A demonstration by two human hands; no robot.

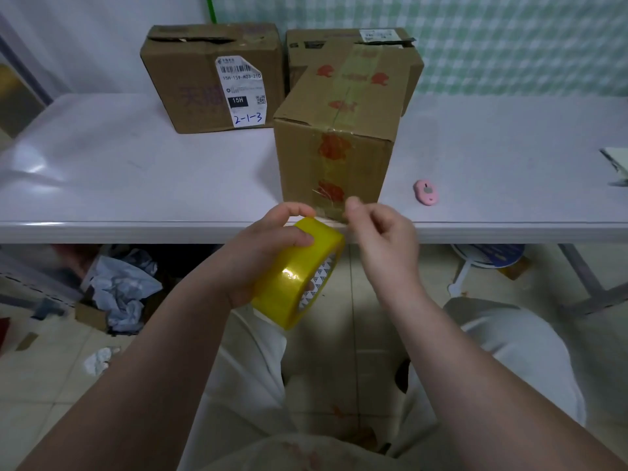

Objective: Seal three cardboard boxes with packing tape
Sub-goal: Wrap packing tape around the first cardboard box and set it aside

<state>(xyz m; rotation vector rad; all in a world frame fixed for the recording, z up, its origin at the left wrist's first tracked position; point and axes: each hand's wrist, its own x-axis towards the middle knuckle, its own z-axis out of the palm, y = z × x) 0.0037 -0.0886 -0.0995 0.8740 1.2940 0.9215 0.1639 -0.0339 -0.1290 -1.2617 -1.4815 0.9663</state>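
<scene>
A tall cardboard box (360, 151) stands at the front edge of the white table (136, 171), with a tape strip with red prints running over its top and down its near face. My left hand (268, 246) grips a yellow roll of packing tape (299, 273) just below the table edge. My right hand (380, 232) pinches the clear tape end (331, 207) stretched from the roll to the box's lower front. Two more boxes stand behind: one with a white shipping label (190, 76) at the left, another (380, 39) partly hidden behind the tall box.
A small pink cutter (425, 192) lies on the table right of the box. A pale object (616, 161) pokes in at the right edge. Crumpled paper and clutter (119, 287) lie on the floor under the table; a fan base (486, 260) stands at the right.
</scene>
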